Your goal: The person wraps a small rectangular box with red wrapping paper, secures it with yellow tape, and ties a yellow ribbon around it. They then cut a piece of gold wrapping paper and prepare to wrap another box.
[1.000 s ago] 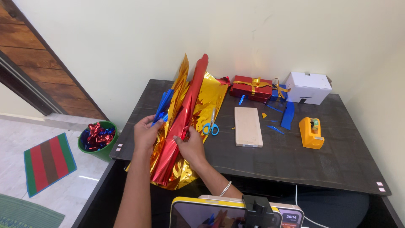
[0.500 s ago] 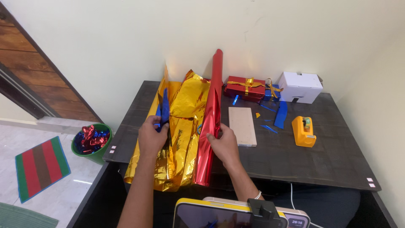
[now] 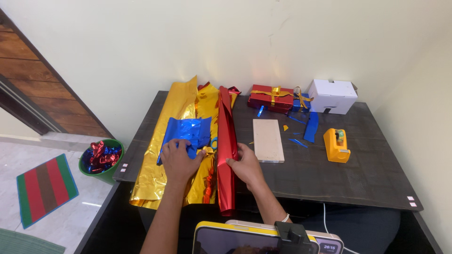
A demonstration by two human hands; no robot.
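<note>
Foil sheets [image 3: 162, 155] lying on tabletop [image 3: 329, 178] left end, overhanging front edge. Smaller sheet [image 3: 186, 131] resting on them. Foil roll [image 3: 227, 146] lying just right. Board [image 3: 268, 139] right of roll. Tape dispenser [image 3: 336, 145] sitting further right. Gift [image 3: 271, 98] and box [image 3: 332, 96] standing behind. Bin [image 3: 100, 160] sitting on floor, left.
</note>
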